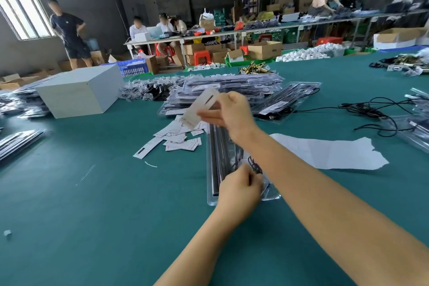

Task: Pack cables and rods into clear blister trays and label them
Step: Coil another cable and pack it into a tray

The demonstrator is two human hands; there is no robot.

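At the far left we see stacks of packed trays (22, 102) lying on the green bench (92, 193), and just to their right a pale grey box (80, 90) standing on it. Moving right, a scatter of loose white labels (178, 138) lies on the cloth, one long strip (146, 148) a little apart from the heap at its near left.

Above those labels we hold a white label card (202, 107) in the air, tilted, blurred by motion. Our right hand (232, 114) pinches it, fingers curled at its lower right edge, the arm reaching in from the lower right across the bench.

Below it lies the clear blister tray (214, 158), long and narrow, running away from us. Dark rods (219, 146) sit in its left channels, and a coiled black cable (254, 166) rests in its right part. Our left hand (239, 188) sits on the near end of the tray with its fingers curled; whether they grip the tray edge or the cable we cannot tell.

Behind the card a large pile of filled trays (232, 90) is stacked. To the right of our forearm a torn white sheet (329, 153) lies flat, and farther right loose black cables (376, 111) trail across the bench toward more clear trays (415, 132) at the edge.
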